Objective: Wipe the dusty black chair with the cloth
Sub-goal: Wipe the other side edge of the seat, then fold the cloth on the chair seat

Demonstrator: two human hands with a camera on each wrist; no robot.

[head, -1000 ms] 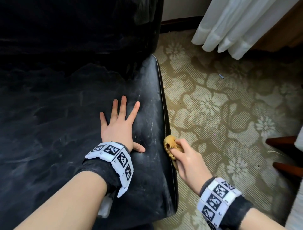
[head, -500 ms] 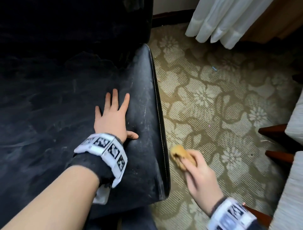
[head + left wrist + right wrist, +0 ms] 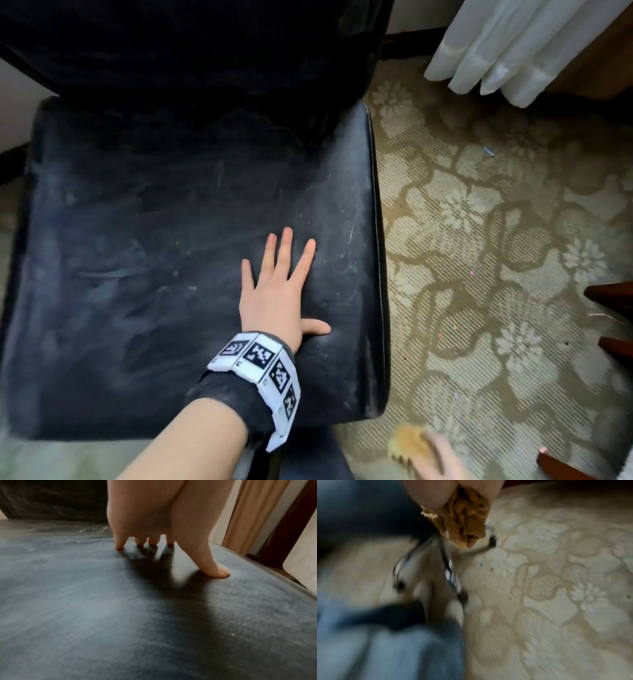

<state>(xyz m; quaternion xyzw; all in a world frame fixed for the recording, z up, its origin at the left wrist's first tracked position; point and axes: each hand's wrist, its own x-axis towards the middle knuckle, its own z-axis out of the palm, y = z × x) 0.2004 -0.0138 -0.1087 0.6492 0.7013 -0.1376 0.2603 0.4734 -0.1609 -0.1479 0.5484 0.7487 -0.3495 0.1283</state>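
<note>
The black chair seat (image 3: 164, 260) carries grey dust streaks across most of its surface; wiping remains largely incomplete. The left hand (image 3: 274, 298) presses flat, fingers spread, on the seat. The right hand (image 3: 442, 460) clutches the bunched tan cloth (image 3: 464, 519) above the carpet (image 3: 496, 240), clear of the chair.

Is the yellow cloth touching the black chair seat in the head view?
No, the yellow cloth is in the right hand, off the black chair seat, over the patterned carpet.
</note>
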